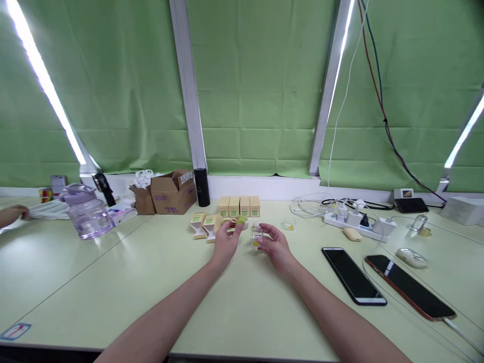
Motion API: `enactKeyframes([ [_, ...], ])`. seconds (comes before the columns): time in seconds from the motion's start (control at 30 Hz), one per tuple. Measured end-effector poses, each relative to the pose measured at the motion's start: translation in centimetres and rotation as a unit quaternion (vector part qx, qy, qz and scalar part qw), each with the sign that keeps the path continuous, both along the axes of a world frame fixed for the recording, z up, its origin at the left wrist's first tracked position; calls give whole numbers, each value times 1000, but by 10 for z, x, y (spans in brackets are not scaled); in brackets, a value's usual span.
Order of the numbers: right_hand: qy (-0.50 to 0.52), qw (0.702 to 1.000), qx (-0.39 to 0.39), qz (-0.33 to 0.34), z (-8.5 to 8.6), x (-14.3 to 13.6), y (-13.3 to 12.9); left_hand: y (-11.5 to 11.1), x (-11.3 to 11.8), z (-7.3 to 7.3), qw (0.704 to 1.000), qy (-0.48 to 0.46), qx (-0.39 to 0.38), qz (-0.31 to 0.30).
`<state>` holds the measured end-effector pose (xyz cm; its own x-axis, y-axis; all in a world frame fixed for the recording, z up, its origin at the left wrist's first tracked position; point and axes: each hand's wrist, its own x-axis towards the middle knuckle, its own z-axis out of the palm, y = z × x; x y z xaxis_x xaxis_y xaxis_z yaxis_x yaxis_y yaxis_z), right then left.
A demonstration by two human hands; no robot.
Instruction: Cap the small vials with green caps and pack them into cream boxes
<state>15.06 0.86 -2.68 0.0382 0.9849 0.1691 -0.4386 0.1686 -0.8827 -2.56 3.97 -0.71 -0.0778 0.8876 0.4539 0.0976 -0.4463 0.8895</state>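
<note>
Between the thumb and fingers of my left hand (226, 245) is a small round green-and-white object (242, 221) with a pale loop; its exact kind is too small to tell. My right hand (278, 248) grips a small clear plastic container (256, 237) with a yellow spot near its bottom, held just right of the green object. Behind my hands stands a row of several small kraft boxes (244, 206) with green labels. Two similar boxes, angled and apparently opened, one of them a folded kraft box (197, 225), stand left of my left hand. Another clear container piece (289, 225) lies to the right.
A purple water jug (87, 212), a cardboard box (174, 194) and a black tumbler (202, 187) stand left. To the right are a power strip (355, 225) with cables, a black phone (353, 276) and a charging phone (410, 287). Another person's hand (14, 215) reaches in at far left.
</note>
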Motion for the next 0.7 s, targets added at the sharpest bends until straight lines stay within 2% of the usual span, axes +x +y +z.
enactKeyframes([
  [0.33,36,999,6,27,4,-5,-5,3,1,-5,1000,-7,-1,-30],
  [0.7,55,997,2,54,3,-6,-5,-5,1,-2,997,9,-11,-70],
])
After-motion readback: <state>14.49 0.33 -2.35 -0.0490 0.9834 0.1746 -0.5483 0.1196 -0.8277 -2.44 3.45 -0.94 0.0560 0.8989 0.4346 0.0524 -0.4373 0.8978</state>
